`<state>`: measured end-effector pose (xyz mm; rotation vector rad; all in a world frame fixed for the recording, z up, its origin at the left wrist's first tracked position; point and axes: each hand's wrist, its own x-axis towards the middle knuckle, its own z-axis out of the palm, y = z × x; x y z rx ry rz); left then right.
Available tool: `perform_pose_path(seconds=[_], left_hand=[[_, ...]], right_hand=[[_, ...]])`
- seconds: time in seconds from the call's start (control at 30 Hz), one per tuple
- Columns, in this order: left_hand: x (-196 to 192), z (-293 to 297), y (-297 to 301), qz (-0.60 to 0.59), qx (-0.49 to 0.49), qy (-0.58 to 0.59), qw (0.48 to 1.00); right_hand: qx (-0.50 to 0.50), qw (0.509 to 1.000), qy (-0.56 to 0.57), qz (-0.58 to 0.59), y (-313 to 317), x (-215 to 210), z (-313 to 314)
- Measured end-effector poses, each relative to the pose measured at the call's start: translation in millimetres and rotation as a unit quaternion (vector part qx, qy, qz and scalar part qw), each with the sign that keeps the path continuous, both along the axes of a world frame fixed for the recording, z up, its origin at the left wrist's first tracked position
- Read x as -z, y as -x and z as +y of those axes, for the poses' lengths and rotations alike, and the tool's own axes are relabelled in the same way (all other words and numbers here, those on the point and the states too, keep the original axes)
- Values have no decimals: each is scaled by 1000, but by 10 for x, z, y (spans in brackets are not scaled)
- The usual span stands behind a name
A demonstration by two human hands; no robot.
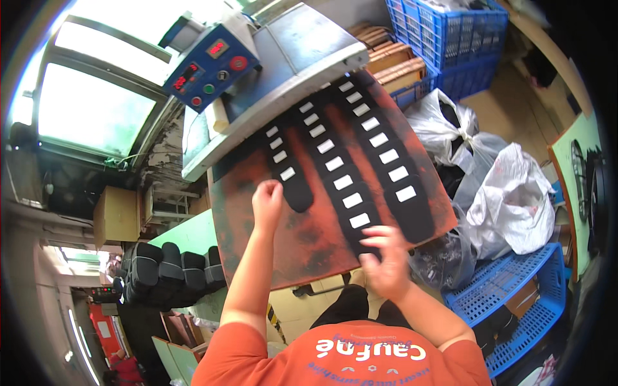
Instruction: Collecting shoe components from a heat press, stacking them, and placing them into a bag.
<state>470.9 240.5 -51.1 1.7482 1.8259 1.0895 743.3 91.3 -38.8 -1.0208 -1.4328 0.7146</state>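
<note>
A reddish-brown, black-stained board [257, 257] lies before me under the raised plate of a press [290, 55]. Three rows of overlapping black fabric pieces with white rectangular patches run across it: a short left row [298, 195], a middle row [341, 167] and a right row [415, 219]. My left hand [267, 196] is closed beside the near end of the left row; whatever its fingers hold, if anything, is hidden. My right hand [388, 260] hovers at the near end of the middle row, fingers apart and curved, slightly blurred, with nothing visible in them.
A blue control box [211, 66] with buttons and red displays sits on the press. Blue crates [450, 38] stand at the far right. White plastic bags [508, 199] and another blue crate [515, 309] are on the right. Black rolled bundles [170, 264] lie on the left.
</note>
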Motion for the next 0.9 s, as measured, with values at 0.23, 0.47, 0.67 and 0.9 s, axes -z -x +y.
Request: perform_pose_path(seconds=[0.23, 0.47, 0.67, 0.9], left_hand=[[531, 1670, 447, 156, -151, 17, 976], [458, 605, 1240, -403, 294, 491, 714], [258, 1563, 148, -231, 57, 205, 949], [397, 1426, -686, -320, 246, 222, 888]], right_hand=[[-21, 988, 109, -107, 1555, 551, 947], [53, 986, 157, 2, 1669, 470, 992], [-22, 970, 219, -102, 845, -30, 606], [82, 966, 192, -153, 253, 279, 115]])
